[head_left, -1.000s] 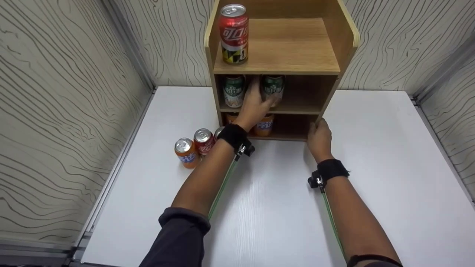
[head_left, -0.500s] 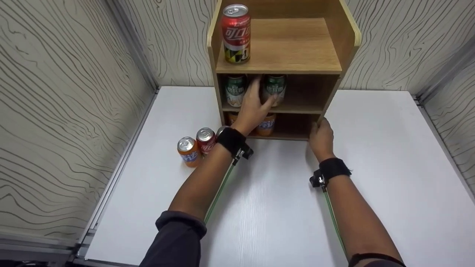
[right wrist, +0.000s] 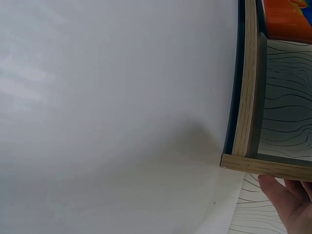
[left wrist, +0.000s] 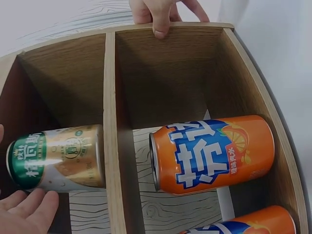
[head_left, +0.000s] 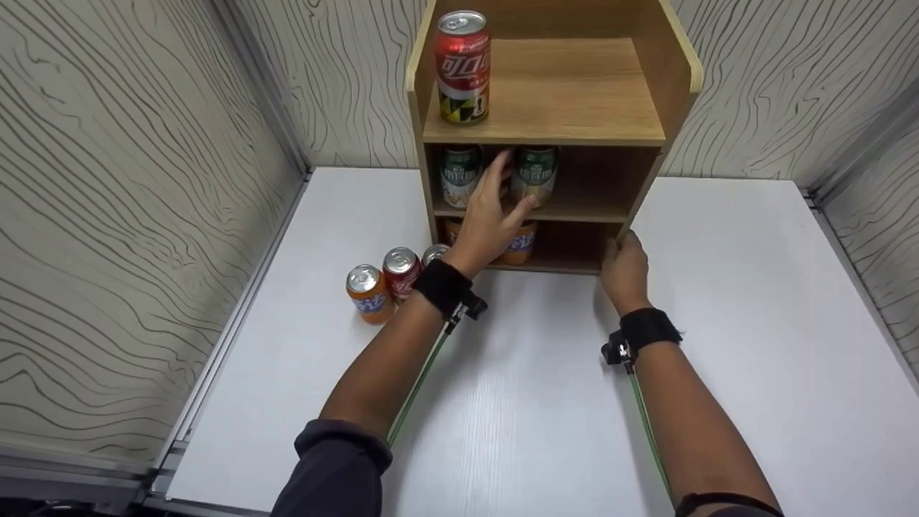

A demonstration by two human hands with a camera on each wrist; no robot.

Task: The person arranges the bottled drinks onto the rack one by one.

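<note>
Head view: left hand [head_left: 488,219] loose beside cylindrical can [head_left: 537,172], right hand [head_left: 625,271] tight on wood-grained shelf [head_left: 556,90].

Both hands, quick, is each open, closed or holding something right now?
Left hand: open, fingers beside the rightmost kvass can, no clear grip on it.
Right hand: holding the wooden shelf unit by its right side.

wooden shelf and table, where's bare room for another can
Free: top board right of its red can; middle tier between right green can and right wall; bottom tier right of its orange cans; table right of the right hand. Crowded: middle tier's left, where the left hand is among green cans; table at left, with clustered cans.
</note>
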